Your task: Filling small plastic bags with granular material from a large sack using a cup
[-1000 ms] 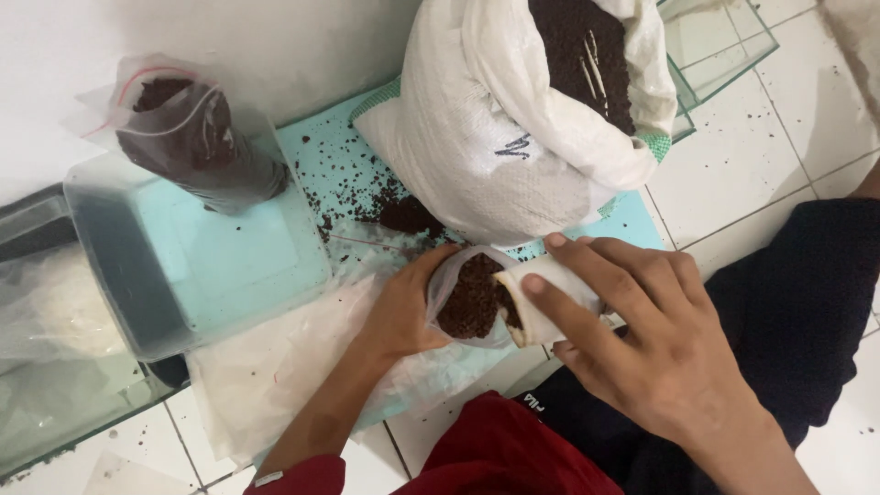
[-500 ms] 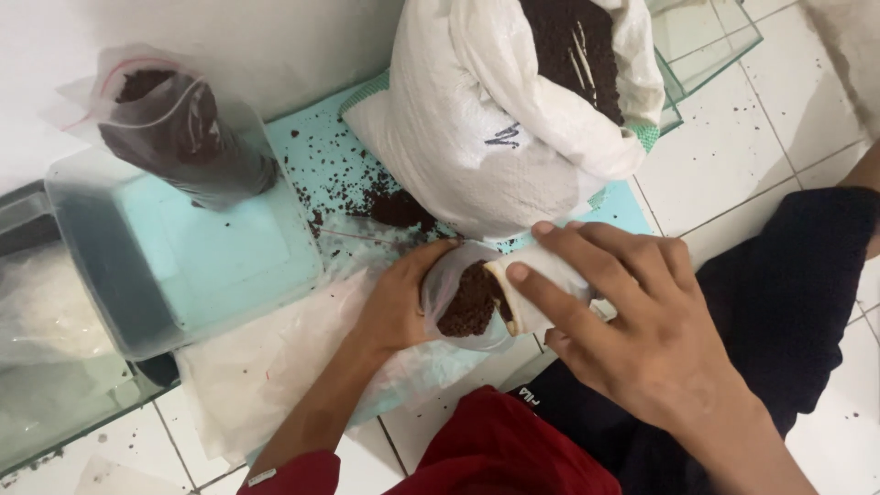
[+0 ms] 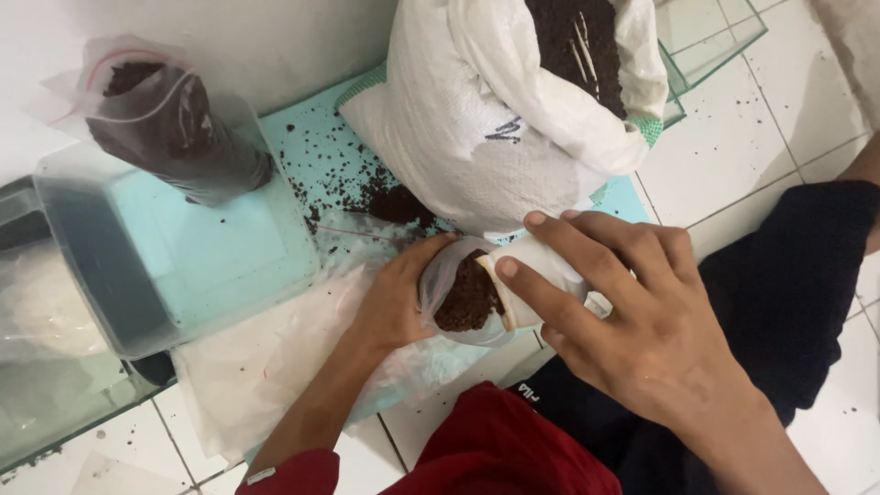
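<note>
Small clear plastic bag (image 3: 463,298), part-filled with dark brown granules, sits over the teal mat (image 3: 316,151), mouth upward. Left hand (image 3: 394,302) wraps its side, holding the mouth open. Right hand (image 3: 632,321) grips a white cup (image 3: 536,275) tilted into that mouth. Big white sack (image 3: 477,137) just behind.

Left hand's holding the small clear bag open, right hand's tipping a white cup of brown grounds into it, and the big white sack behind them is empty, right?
Not empty: the head view shows the big white sack full of dark brown grounds. The rest holds: left hand, small clear bag, right hand, white cup.
</note>
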